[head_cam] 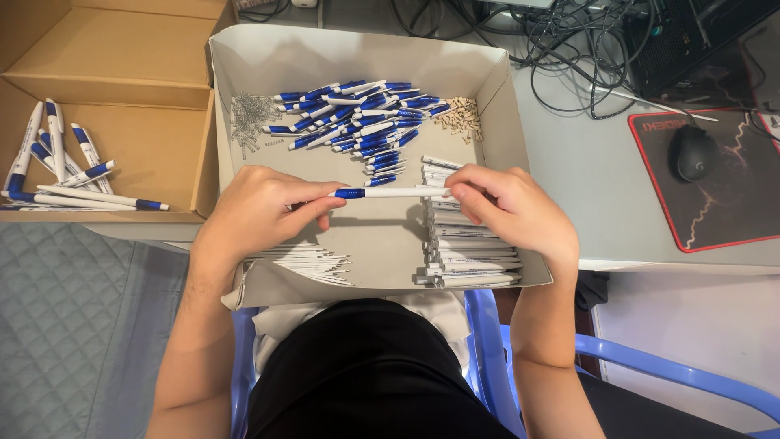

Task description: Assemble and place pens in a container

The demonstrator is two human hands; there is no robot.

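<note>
A blue-and-white ballpoint pen (390, 193) is held level over the shallow grey tray (496, 89), its blue end pinched by the left hand (264, 207) and its white barrel by the right hand (512, 207), keeping both halves aligned; blue pen tips (357, 118) lie heaped beyond

Grey desk (585, 162): white tray (357, 57), cardboard box (122, 89), mousepad (715, 195), cables (569, 41).

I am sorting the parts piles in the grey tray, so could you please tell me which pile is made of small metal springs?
The silvery heap of metal springs at the grey tray's far left corner; the others are plastic.
</note>
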